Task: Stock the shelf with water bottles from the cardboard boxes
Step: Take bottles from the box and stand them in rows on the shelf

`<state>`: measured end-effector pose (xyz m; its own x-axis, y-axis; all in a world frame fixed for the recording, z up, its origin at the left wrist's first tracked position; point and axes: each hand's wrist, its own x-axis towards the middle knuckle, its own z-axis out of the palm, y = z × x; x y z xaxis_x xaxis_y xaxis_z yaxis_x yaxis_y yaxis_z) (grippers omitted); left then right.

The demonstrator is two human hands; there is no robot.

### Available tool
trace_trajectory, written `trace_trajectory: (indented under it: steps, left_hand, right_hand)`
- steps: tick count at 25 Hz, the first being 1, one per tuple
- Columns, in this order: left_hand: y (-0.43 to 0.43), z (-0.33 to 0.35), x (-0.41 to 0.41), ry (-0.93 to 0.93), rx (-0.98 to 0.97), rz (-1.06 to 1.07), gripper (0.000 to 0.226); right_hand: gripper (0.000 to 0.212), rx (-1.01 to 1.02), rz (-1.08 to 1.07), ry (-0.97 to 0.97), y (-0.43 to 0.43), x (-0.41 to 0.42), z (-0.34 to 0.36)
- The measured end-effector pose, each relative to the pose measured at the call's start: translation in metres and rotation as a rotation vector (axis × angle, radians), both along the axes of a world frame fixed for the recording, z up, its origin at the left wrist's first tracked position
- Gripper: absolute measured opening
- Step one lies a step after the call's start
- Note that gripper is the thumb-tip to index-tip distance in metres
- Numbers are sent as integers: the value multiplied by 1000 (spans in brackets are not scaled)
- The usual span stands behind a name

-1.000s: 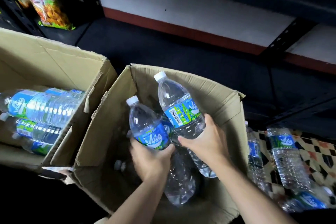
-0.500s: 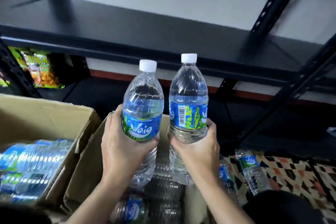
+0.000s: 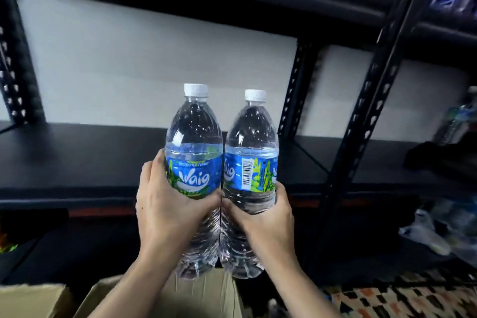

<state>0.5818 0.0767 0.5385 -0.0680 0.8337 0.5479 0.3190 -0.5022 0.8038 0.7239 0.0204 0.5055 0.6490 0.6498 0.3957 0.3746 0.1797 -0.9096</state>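
Note:
Two clear water bottles with white caps and blue-green labels stand upright side by side, touching, in front of a black shelf board [image 3: 77,157]. My left hand [image 3: 165,204] grips the left bottle [image 3: 195,152] around its label. My right hand [image 3: 265,217] grips the right bottle [image 3: 251,152] just below its label. Both bottles are held above the cardboard box [image 3: 206,294] at the bottom edge. The box's inside is out of sight.
A second cardboard box [image 3: 31,299] shows at the bottom left. Black perforated uprights [image 3: 361,124] divide the rack. Blurred bottles [image 3: 459,121] and dark goods sit on the right-hand shelf. Plastic wrap [image 3: 438,230] and a patterned floor [image 3: 387,299] lie at the lower right.
Both hands have lifted the two bottles out of the box and up to the level of the black shelf. My view has tilted upward, so the boxes have dropped to the bottom edge.

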Motion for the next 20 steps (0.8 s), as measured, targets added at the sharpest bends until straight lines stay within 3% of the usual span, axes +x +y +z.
trace_trajectory:
  steps: [10, 20]
  left_hand:
    - [66, 64, 72, -1, 110, -125, 87]
    - [159, 75, 149, -48, 192, -175, 88]
  right_hand:
    - [54, 81, 126, 40, 58, 86, 62]
    - [58, 107, 75, 2, 162, 172, 77]
